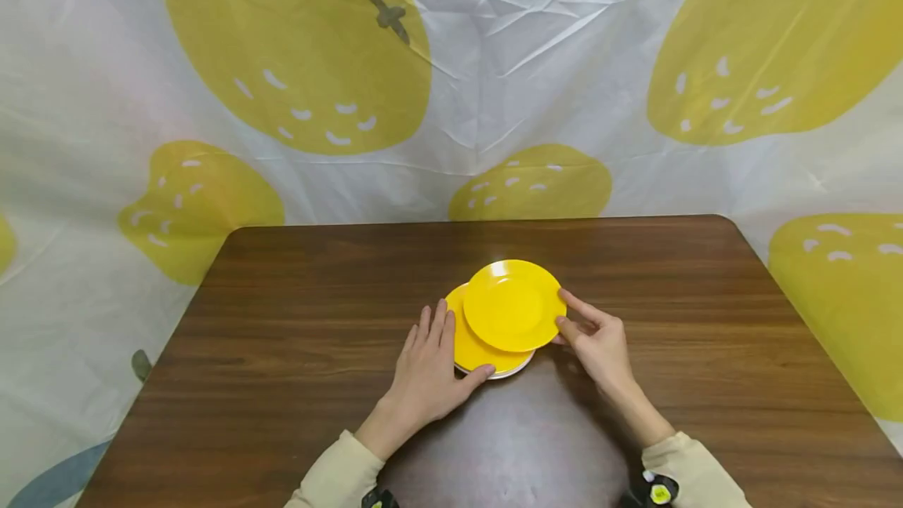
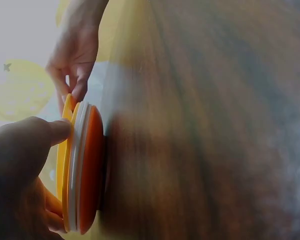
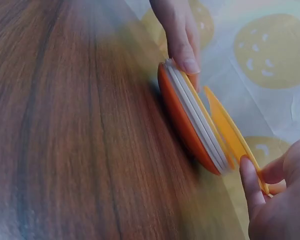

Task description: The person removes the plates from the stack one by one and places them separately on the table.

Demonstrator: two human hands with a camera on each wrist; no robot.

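Observation:
A stack of plates stands on the wooden table, with an orange plate (image 3: 182, 120) at the bottom, white plates (image 2: 79, 170) above it and a yellow plate (image 1: 476, 351) on top. Over this stack, shifted to the right, a second yellow plate (image 1: 515, 306) is raised at a slant. My right hand (image 1: 600, 347) pinches that upper plate by its right rim between thumb and fingers. On the left, my left hand (image 1: 433, 367) rests against the stack's rim, its fingers straight along the side and its thumb at the near edge.
The brown wooden table (image 1: 282, 382) extends around the stack on all sides. Behind it hangs a white cloth (image 1: 451, 100) printed with large yellow fruit. Both forearms come in from the near edge, in light sleeves (image 1: 339, 473) with dark wrist devices (image 1: 659, 488).

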